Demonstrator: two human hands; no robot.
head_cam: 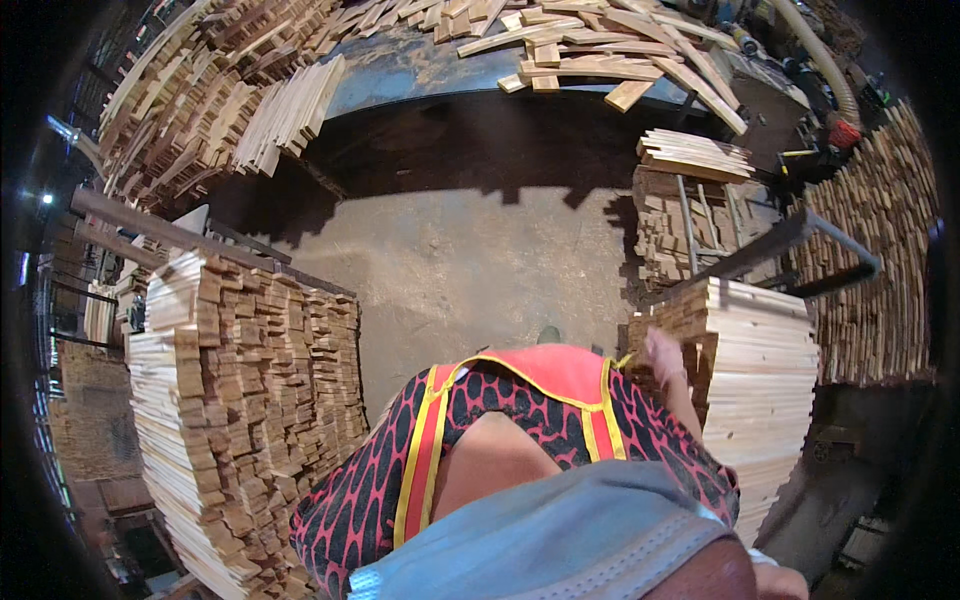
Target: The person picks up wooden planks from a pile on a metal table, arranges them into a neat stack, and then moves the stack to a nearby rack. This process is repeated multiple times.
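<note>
My right hand, blurred by motion, is low beside the right-hand stack of planed wooden boards, near the stack's brown end faces. Whether it touches them or holds anything cannot be told. A yellow apron tie lies just left of it. My left hand is out of view; only the patterned left sleeve shows. The red apron with yellow trim covers my front, and a blue face mask fills the bottom of the view.
Another tall board stack stands at left. Ahead, a blue-topped table bears loose wooden slats and piled boards. Metal frame bars rise by the right stack. More slats stand far right. A skin-coloured shape at lower right is unclear.
</note>
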